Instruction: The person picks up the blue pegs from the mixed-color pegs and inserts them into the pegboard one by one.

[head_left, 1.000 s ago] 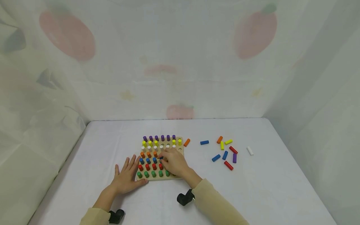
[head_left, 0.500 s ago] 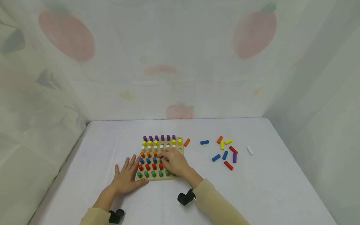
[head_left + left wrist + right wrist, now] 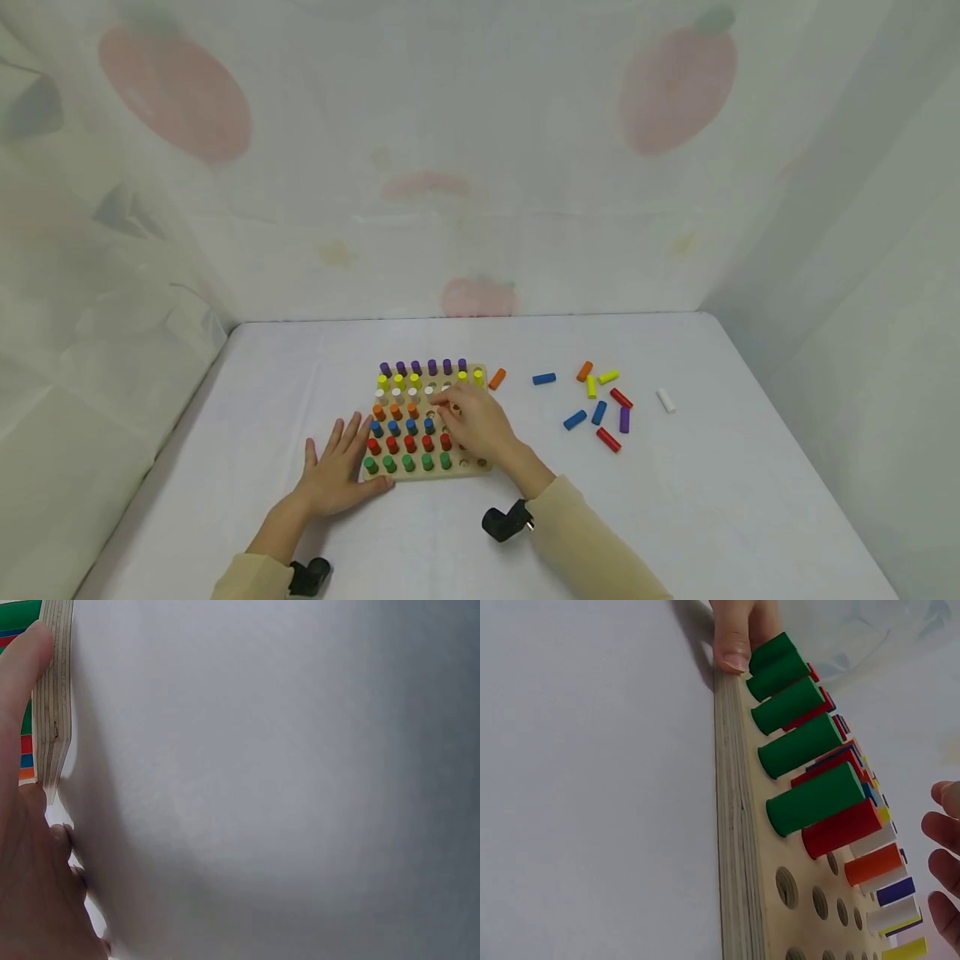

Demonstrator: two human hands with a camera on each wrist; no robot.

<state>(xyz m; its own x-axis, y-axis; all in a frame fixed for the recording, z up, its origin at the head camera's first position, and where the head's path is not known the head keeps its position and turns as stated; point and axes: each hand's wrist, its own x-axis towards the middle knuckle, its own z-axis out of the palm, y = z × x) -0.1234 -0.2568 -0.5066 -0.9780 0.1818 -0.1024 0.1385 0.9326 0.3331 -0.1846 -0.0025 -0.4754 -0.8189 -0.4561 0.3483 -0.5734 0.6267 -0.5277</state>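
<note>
- The white-covered table (image 3: 675,500) carries everything; the square pale wooden pegboard (image 3: 471,469) lies flat at its middle, just ahead of me at 12 o'clock.
- My left hand (image 3: 337,475) lies flat on the cloth at the board's 7 o'clock corner, fingers straight and spread, thumb (image 3: 22,667) pressed against the board's layered edge (image 3: 56,697). It holds nothing.
- My right hand (image 3: 476,425) hovers over the board's right half, fingers loosely bent toward the white and orange rows. From the head view I cannot tell whether the fingertips pinch a peg; the wrist view shows only fingertips (image 3: 941,855) apart from the pegs, gripping nothing there.
- The standing pegs run in colour rows: purple (image 3: 431,367) at the far edge, then yellow, white, orange, blue, red, and green cylinders (image 3: 814,799) nearest me. Each stands upright, long axis vertical.
- Empty round holes (image 3: 786,887) show on the board's right side, directly under and near my right hand.
- The loose wooden pegs (image 3: 600,404) lie scattered on their sides at 3 o'clock from the board, well apart from it, long axes pointing every which way across the table. My right hand is the nearer one.
- One orange peg (image 3: 497,379) lies just beside the board's far right corner, tilted toward 1 o'clock.
- A lone white peg (image 3: 665,401) lies farthest out at 3 o'clock.
</note>
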